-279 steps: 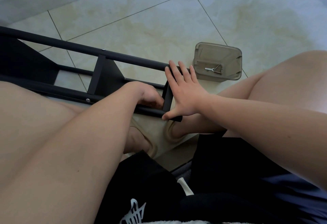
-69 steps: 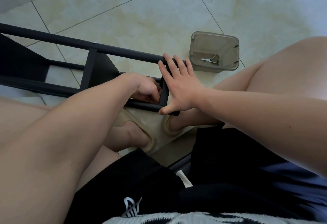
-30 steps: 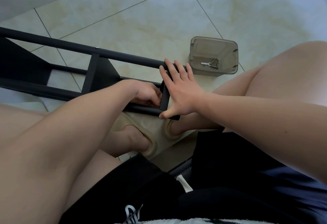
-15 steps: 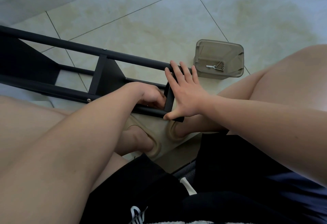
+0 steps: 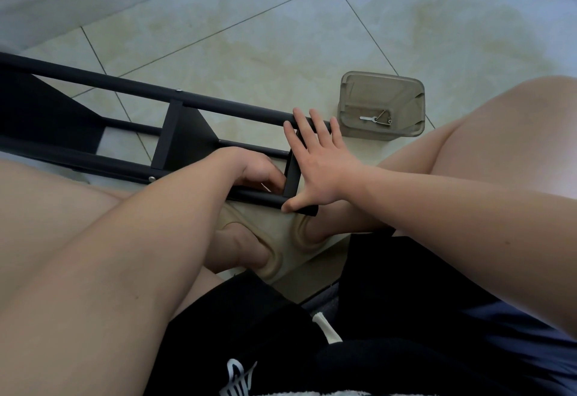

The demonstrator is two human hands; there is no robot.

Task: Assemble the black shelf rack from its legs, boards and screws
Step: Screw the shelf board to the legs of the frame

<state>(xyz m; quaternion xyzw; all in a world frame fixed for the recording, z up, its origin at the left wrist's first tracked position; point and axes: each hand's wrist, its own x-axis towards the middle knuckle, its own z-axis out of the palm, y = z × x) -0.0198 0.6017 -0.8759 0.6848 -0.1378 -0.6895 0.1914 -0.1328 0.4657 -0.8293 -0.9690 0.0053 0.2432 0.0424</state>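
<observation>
Pale tiled floor point(image 5: 249, 36) carries the black metal shelf rack point(image 5: 187, 142) on its side; the right hand point(image 5: 321, 170) presses flat, fingers spread, on its end board point(image 5: 292, 177), while the left hand point(image 5: 256, 172) curls inside the frame, its hold unclear.

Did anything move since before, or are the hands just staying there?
Nothing visibly changed. The right hand stays pressed flat against the end board of the black rack, and the left hand stays curled inside by the lower leg; what it holds is hidden. The clear box with its small metal tool sits where it was.
</observation>
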